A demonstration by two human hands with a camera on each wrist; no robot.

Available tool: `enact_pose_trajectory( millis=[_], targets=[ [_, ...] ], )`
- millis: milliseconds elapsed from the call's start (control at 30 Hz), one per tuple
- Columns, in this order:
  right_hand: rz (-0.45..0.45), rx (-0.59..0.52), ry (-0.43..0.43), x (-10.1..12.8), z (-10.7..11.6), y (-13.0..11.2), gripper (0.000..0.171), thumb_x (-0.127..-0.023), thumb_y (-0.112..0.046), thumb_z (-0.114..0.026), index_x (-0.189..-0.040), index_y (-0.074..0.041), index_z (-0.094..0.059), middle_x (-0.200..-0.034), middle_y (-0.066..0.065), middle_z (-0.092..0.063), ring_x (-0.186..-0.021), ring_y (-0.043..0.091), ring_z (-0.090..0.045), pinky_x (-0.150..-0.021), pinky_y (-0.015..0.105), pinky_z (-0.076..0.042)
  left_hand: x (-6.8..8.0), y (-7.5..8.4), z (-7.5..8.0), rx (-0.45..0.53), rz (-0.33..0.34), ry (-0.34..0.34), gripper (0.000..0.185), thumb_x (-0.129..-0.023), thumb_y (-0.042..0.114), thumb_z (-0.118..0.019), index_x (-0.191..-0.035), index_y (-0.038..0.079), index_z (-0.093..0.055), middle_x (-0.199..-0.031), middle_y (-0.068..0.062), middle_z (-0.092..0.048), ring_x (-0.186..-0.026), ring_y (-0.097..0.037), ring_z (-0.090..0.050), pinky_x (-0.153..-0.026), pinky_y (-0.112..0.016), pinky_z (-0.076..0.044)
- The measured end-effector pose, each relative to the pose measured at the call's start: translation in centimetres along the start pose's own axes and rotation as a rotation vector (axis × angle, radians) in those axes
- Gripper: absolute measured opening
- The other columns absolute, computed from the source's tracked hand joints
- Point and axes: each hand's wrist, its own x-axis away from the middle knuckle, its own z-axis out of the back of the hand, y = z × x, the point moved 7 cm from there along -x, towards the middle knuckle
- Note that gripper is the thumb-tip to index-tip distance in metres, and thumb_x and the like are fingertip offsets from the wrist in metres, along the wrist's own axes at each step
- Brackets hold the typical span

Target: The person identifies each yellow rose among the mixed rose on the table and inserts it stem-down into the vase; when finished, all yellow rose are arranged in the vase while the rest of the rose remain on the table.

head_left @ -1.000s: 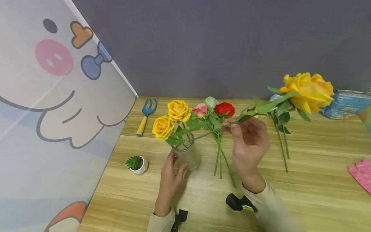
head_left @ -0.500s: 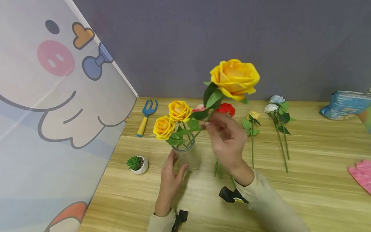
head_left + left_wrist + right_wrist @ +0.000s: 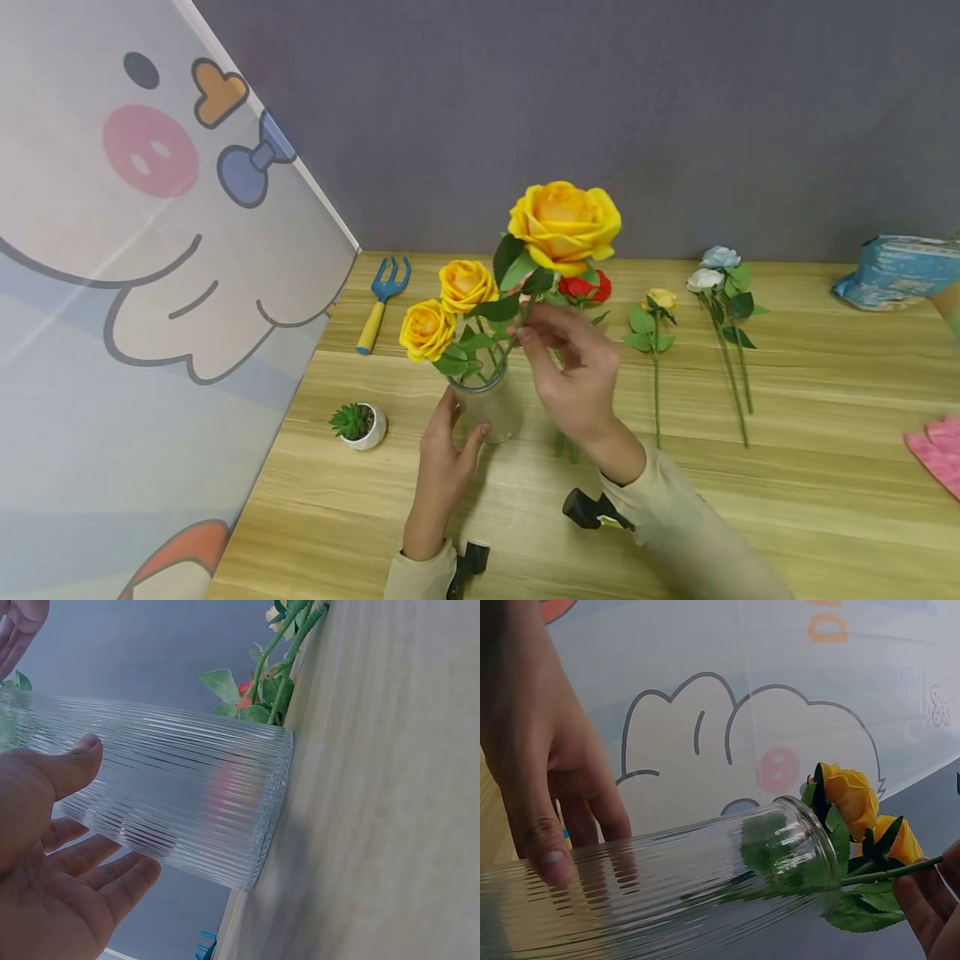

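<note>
A ribbed clear glass vase (image 3: pixel 497 415) stands on the wooden table, with two yellow roses (image 3: pixel 467 286) leaning out to its left. My left hand (image 3: pixel 444 467) holds the vase low on its side, thumb in front and fingers around the far side, as the left wrist view shows. Between thumb and fingers, my right hand (image 3: pixel 576 375) pinches the stem of a larger yellow rose (image 3: pixel 564 227) just above the rim. That stem (image 3: pixel 889 873) runs down through the vase mouth in the right wrist view. Behind my right hand, a red rose (image 3: pixel 588 286) lies partly hidden.
A small potted succulent (image 3: pixel 360 425) and a blue-and-yellow hand fork (image 3: pixel 381 300) are on the left. Right of my hands lie a small yellow rose (image 3: pixel 657 304) and white and blue roses (image 3: pixel 712 271). Farther right are a blue bag (image 3: pixel 896 273) and something pink (image 3: pixel 937 454).
My right hand has moved left and swung the large yellow rose from far right to above the vase, more upright. The small yellow rose behind has come into view. My left hand stays on the vase.
</note>
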Motion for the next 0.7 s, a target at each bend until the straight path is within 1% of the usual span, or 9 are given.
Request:
enact_pose_trajectory(
  millis=[67,167,333,433,500,567,600,700],
  targets=[
    [-0.003,0.01,0.001,0.2,0.0,0.1,0.012,-0.086,0.02,-0.06,-0.096,0.023,-0.063,-0.083,0.028,-0.068,-0.081,0.011,-0.072,-0.068,0.019,-0.063,0.0,0.0,0.0,-0.005,-0.004,0.001,0.067,-0.09,-0.003,-0.077,-0.145,-0.017,-0.042,-0.146,-0.034,-0.05,-0.132,-0.046,-0.055,-0.105,-0.05,-0.054],
    [-0.003,0.031,0.005,0.5,-0.1,0.2,0.011,-0.085,0.018,-0.061,-0.096,0.022,-0.063,-0.08,0.032,-0.065,-0.079,0.014,-0.072,-0.068,0.018,-0.062,0.0,0.0,0.0,-0.01,-0.007,0.002,0.067,-0.09,-0.002,-0.077,-0.145,-0.017,-0.042,-0.146,-0.035,-0.05,-0.132,-0.046,-0.055,-0.105,-0.05,-0.055],
    [0.007,0.077,-0.004,1.1,-0.2,0.5,0.014,-0.081,0.022,-0.062,-0.094,0.021,-0.064,-0.08,0.031,-0.066,-0.081,0.01,-0.071,-0.067,0.017,-0.062,0.0,0.0,0.0,-0.014,-0.013,0.008,0.068,-0.089,-0.002,-0.078,-0.145,-0.017,-0.042,-0.144,-0.035,-0.051,-0.131,-0.047,-0.056,-0.104,-0.05,-0.055],
    [0.016,0.118,-0.02,1.5,-0.2,0.8,0.016,-0.079,0.023,-0.064,-0.095,0.02,-0.065,-0.083,0.03,-0.067,-0.08,0.012,-0.072,-0.069,0.018,-0.063,0.0,-0.1,0.0,-0.017,-0.03,0.012,0.067,-0.088,-0.004,-0.078,-0.144,-0.018,-0.042,-0.143,-0.036,-0.052,-0.129,-0.048,-0.056,-0.102,-0.051,-0.056],
    [0.023,0.185,-0.025,2.0,0.0,1.0,0.017,-0.079,0.022,-0.065,-0.096,0.018,-0.066,-0.084,0.028,-0.069,-0.077,0.019,-0.072,-0.07,0.018,-0.063,-0.1,0.0,0.0,-0.018,-0.036,0.013,0.068,-0.088,-0.004,-0.078,-0.144,-0.018,-0.042,-0.143,-0.036,-0.052,-0.129,-0.048,-0.056,-0.102,-0.051,-0.056],
    [0.026,0.289,-0.031,2.5,0.1,1.1,0.017,-0.079,0.02,-0.065,-0.095,0.016,-0.069,-0.084,0.025,-0.07,-0.072,0.026,-0.071,-0.067,0.023,-0.064,-0.1,0.0,0.0,-0.015,-0.031,0.006,0.068,-0.088,-0.004,-0.078,-0.144,-0.018,-0.042,-0.144,-0.036,-0.051,-0.13,-0.047,-0.056,-0.103,-0.051,-0.056],
    [0.02,0.337,-0.04,2.7,0.2,1.2,0.017,-0.079,0.019,-0.066,-0.095,0.015,-0.07,-0.086,0.025,-0.071,-0.072,0.028,-0.071,-0.068,0.025,-0.064,-0.1,0.0,0.0,-0.014,-0.027,0.004,0.068,-0.089,-0.004,-0.078,-0.145,-0.018,-0.041,-0.145,-0.036,-0.05,-0.131,-0.047,-0.055,-0.103,-0.051,-0.055],
    [-0.001,0.45,-0.061,3.8,0.7,1.8,0.019,-0.077,0.015,-0.067,-0.096,0.012,-0.073,-0.088,0.022,-0.073,-0.072,0.032,-0.071,-0.066,0.033,-0.065,0.0,0.0,-0.1,-0.005,-0.013,-0.009,0.068,-0.09,-0.003,-0.076,-0.146,-0.017,-0.04,-0.147,-0.035,-0.049,-0.133,-0.046,-0.054,-0.105,-0.05,-0.054]
  ],
)
